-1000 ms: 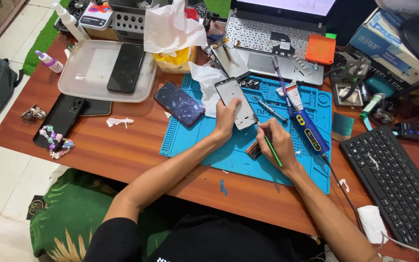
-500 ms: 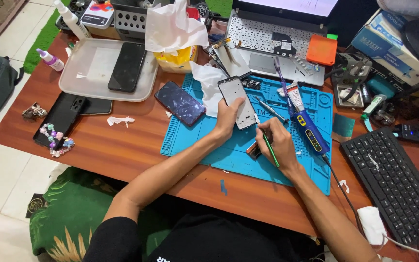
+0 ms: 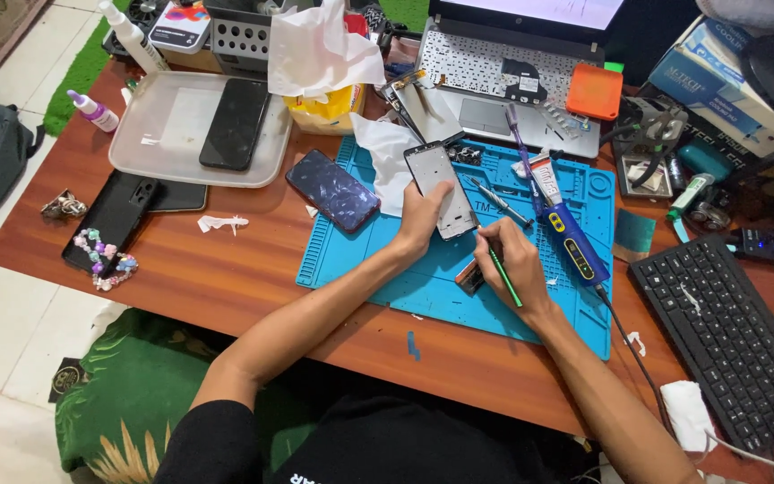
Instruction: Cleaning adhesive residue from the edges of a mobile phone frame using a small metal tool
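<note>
Blue mat (image 3: pixel 387 278) crowded; hands (image 3: pixel 423 215) apparently steadying phone frame (image 3: pixel 441 188).

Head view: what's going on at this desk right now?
A person sits at a wooden desk and works over a blue mat. The left hand steadies a phone frame lying on the mat, while the right hand holds a green tool with its tip at the frame's lower edge. Another phone lies on the mat's left corner, and a laptop sits behind.
</note>
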